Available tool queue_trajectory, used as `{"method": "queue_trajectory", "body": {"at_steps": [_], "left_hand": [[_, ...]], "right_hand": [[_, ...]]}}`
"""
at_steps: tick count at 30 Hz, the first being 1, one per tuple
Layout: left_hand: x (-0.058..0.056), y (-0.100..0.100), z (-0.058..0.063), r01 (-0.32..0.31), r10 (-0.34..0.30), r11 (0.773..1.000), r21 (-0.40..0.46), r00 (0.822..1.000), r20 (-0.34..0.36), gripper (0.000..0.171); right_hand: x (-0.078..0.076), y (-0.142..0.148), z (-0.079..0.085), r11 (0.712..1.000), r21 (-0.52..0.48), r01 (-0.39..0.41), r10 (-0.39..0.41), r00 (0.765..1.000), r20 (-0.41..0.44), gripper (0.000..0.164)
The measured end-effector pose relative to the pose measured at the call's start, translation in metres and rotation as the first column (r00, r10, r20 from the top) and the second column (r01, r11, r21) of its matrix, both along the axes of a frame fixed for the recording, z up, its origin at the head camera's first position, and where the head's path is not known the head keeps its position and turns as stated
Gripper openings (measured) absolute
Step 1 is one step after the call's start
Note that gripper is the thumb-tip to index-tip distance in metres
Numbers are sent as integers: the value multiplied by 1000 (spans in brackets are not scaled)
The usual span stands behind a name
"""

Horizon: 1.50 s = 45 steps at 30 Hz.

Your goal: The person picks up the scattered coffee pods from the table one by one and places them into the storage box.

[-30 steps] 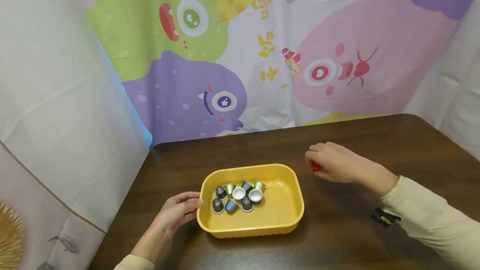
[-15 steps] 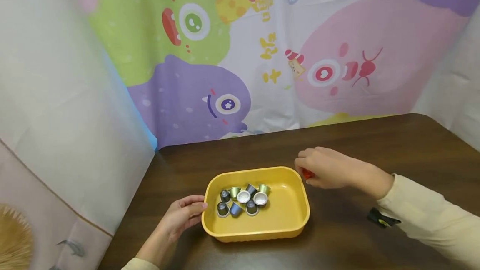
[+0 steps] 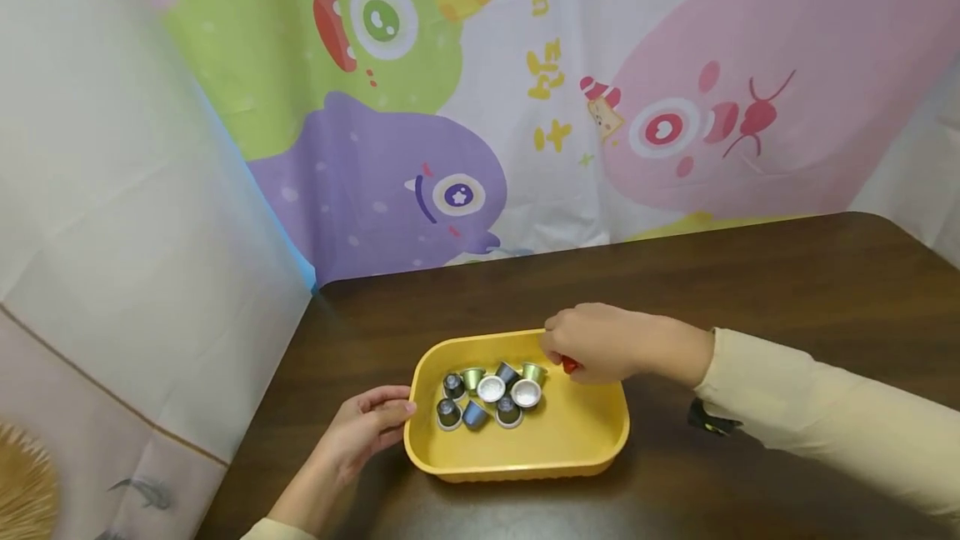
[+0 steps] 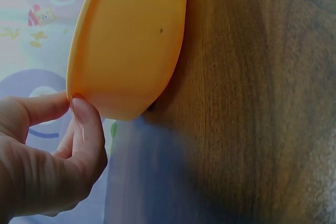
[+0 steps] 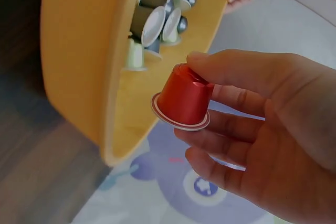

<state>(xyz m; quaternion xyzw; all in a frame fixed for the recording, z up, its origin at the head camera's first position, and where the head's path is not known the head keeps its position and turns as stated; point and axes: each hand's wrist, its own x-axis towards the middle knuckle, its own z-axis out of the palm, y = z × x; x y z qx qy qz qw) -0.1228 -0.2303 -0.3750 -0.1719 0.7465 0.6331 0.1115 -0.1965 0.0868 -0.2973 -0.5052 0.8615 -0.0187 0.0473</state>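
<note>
A yellow plastic tub (image 3: 525, 469) stands on the dark wooden table. My left hand (image 3: 363, 427) pinches its left rim between thumb and fingers; the left wrist view shows the thumb (image 4: 84, 111) against the tub wall. Over the tub's back right part is my right hand (image 3: 600, 344), holding a red coffee capsule (image 5: 184, 98) between thumb and fingers. Inside the tub, toward the left, several coffee capsules lie together: dark ones (image 3: 448, 412), a blue one (image 3: 475, 416), pale green ones (image 3: 534, 372), and two with white lids (image 3: 527, 394) facing up.
The wooden table (image 3: 787, 298) extends right of and behind the tub. A cartoon-printed curtain (image 3: 420, 157) hangs along the back edge, and pale cloth (image 3: 112, 148) closes off the left side. A dark strap (image 3: 712, 419) sits at the right sleeve.
My right hand has moved left with the red capsule, from beside the tub to over its back right part. The left hand keeps its hold on the rim.
</note>
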Motion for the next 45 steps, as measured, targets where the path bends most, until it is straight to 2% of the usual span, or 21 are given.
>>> {"method": "queue_trajectory", "body": {"at_steps": [5,9,17,25,33,40,45], "left_hand": [[0,-1,3,-4,4,1000,-12,1000,-1,39],[0,-3,5,10,-10,1000,-17,1000,0,40],[0,-1,2,32,-32,999,-8,999,15,41],[0,1,2,38,-38,999,-11,999,15,42],[-1,0,2,32,-32,999,-14,999,15,42],[0,1,2,23,-23,1000,-9,1000,11,41],[-1,3,2,26,-25,1000,-10,1000,5,41]], "right_hand": [[-3,-20,-1,996,86,-2,-1,999,33,10],[-9,-33,-1,990,139,6,-16,998,64,15],[-15,-47,-6,969,238,66,-98,987,124,11],[-18,-56,-9,940,322,111,-159,979,126,32],[-20,-73,-14,899,418,130,-194,974,114,36],[-18,-82,-16,836,514,193,-266,961,72,19],[-17,-83,-19,813,539,217,-286,957,46,15]]}}
